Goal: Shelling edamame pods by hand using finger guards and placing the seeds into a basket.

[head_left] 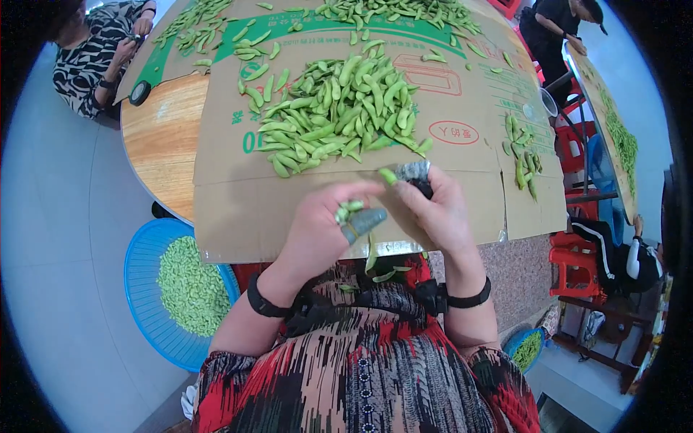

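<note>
My left hand (pixel 317 224) is curled around a few shelled green beans (pixel 348 209). A grey wrap (pixel 364 224) covers its thumb, and its index finger reaches toward my right hand. In my right hand (pixel 444 213) a green soybean pod (pixel 388 176) is pinched, its tip sticking out to the left. Grey and black wrapping (pixel 413 173) covers fingers of that hand. Just beyond both hands a heap of pods (pixel 346 108) lies on the flattened cardboard (pixel 455 173). Below my hands, an opened pod (pixel 372 252) and some pod bits are at the cardboard edge and on my lap.
A blue basket of shelled beans (pixel 191 289) stands at lower left. Smaller pod piles (pixel 523 155) lie right and far on the cardboard. Wooden tabletop (pixel 164 130) shows at left. Other people sit at far left and right, near red stools (pixel 574 267) and a second table.
</note>
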`<state>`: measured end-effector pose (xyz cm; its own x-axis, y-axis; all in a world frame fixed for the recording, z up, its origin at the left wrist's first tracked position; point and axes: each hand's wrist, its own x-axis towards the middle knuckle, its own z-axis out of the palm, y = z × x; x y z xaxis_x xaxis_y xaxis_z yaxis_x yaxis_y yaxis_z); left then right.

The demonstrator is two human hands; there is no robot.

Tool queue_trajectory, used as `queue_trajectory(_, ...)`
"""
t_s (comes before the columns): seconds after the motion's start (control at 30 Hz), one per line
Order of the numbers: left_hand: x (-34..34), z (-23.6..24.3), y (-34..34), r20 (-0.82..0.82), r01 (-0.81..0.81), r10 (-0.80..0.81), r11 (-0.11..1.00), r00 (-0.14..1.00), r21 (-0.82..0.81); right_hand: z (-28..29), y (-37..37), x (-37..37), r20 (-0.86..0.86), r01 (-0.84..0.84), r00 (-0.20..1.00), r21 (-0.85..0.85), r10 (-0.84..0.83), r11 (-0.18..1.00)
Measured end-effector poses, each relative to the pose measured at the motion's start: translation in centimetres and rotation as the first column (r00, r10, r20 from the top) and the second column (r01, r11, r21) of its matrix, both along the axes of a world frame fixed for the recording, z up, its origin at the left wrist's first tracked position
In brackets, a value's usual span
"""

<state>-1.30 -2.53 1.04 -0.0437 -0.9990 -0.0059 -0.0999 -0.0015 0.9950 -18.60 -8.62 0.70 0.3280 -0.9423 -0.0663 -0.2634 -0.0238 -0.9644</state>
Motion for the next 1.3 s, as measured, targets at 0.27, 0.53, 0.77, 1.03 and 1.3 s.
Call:
queue_trajectory(0.27,0.3,-2.6,-0.7,-0.686,-0.014,0.114,0.989,0.719,0.149,1.5,1.8,0.2,0.362,-0.371,0.899,0.332,0.246,0.867)
queue_trajectory(0.53,-0.6,-2.3,-0.6,-0.325,-0.187,0.198,0.98,0.925,0.064,1.1,1.9,0.4,0.272,-0.369,0.917,0.3,0.291,0.88)
queue_trajectory(0.77,0.4,-3.2,-0.7,-0.631,0.047,-0.023,0.999,0.775,0.02,1.1,2.1,0.5,0.614,-0.474,0.788,0.566,0.039,0.674)
queue_trajectory(1.03,-0.4,-1.7,-0.9,-0.829,0.172,-0.022,0.981,0.559,0.09,0.6,2.3,0.8,0.135,-0.197,0.972,0.023,0.192,0.98)
queue_trajectory(1.3,-0.1,-2.8,-1.0,-0.703,0.119,0.03,0.98,0.711,0.162,1.0,2.1,0.4,0.038,-0.086,0.996,-0.03,0.087,0.996)
